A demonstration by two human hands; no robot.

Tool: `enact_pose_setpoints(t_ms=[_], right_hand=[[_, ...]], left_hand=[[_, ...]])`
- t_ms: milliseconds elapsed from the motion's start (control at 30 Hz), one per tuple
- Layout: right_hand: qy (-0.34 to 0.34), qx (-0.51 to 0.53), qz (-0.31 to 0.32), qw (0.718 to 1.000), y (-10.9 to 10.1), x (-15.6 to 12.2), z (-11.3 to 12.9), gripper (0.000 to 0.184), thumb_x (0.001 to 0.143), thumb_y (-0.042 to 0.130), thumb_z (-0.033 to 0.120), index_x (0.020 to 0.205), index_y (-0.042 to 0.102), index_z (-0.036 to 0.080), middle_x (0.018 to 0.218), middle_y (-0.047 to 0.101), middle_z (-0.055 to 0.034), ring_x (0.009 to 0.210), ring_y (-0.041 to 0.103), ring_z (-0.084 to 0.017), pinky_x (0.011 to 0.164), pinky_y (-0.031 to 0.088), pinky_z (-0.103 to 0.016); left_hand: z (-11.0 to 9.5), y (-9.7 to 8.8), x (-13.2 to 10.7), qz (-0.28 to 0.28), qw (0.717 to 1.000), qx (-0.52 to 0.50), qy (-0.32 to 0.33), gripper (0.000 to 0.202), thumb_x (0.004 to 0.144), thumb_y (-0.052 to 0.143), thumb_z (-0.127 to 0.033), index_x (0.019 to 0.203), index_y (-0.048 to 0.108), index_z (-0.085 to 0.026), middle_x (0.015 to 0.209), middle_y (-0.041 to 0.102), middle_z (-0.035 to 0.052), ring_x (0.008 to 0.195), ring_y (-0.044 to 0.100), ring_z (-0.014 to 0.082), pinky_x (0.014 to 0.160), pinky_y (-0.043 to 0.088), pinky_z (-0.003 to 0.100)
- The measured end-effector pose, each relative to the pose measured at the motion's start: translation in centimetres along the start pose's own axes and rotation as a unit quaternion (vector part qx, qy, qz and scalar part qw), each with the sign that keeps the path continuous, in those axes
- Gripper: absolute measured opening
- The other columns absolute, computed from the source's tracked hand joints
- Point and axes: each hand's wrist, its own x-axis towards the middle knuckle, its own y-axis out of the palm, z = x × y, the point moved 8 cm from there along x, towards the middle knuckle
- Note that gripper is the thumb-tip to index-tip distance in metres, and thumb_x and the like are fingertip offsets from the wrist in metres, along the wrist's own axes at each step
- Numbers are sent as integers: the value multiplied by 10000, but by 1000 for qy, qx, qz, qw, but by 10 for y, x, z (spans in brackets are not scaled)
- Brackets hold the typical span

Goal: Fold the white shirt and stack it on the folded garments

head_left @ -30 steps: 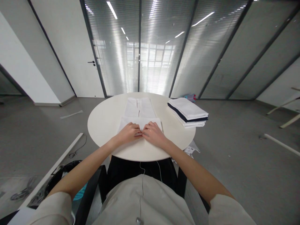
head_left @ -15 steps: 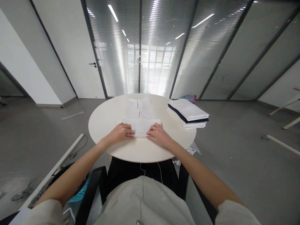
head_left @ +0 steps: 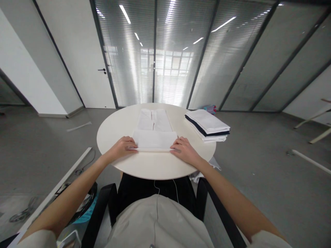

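A white garment (head_left: pixel 154 131) lies flat on the round white table (head_left: pixel 116 131), its near end folded over into a thick band. My left hand (head_left: pixel 121 147) rests at the band's left corner with the fingers curled on the fabric edge. At the band's right corner my right hand (head_left: pixel 184 150) presses the cloth in the same way. Both hands sit at the fold's near edge, one at each end.
A stack of folded white and dark cloths (head_left: pixel 207 124) sits at the table's right rim. A black chair (head_left: pixel 108 203) is under me. Cables and a white board (head_left: pixel 64 179) lie on the grey floor at left; glass walls stand behind.
My hands have slid apart from the middle of the fold out to its left and right corners, flattening the folded band.
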Motion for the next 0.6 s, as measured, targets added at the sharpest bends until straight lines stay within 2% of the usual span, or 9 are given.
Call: enact_pose_setpoints(t_ms=[133,267,367,500,600], right_hand=[[3,-24,1,1000,-7,-7,-5,150,924,637,293,907,771,227,909,682,-57,957,517,-229,869,354,-384],[-5,-32,10,999,-6,-9,-5,208,958,579,276,897,776,249,929,701,-56,974,516,-230,885,323,-398],[-10,-42,7,999,-6,-10,-7,228,971,560,296,907,775,252,945,710,-58,991,514,-236,894,304,-410],[2,-55,3,998,-11,-15,-12,215,958,587,350,905,768,247,949,704,-59,984,508,-240,888,308,-407],[14,-43,5,999,-15,-17,-17,199,947,598,335,881,762,242,926,699,-59,976,511,-240,878,322,-403]], left_hand=[[4,-11,-9,-11,1000,7,-16,260,860,698,-473,891,776,-228,924,695,84,897,617,207,843,460,351],[7,-12,-9,-24,999,-1,-37,354,889,632,-525,771,772,-222,760,652,68,764,588,187,757,465,333],[8,-11,-9,-29,999,-13,-40,398,911,588,-539,752,771,-224,705,614,60,718,559,177,700,462,316],[12,-12,-13,-24,998,-23,-53,337,882,637,-525,813,778,-227,766,644,65,768,575,186,722,472,316],[14,-13,-15,-24,998,-26,-57,311,894,632,-485,790,770,-226,784,659,67,776,586,187,726,476,312]])
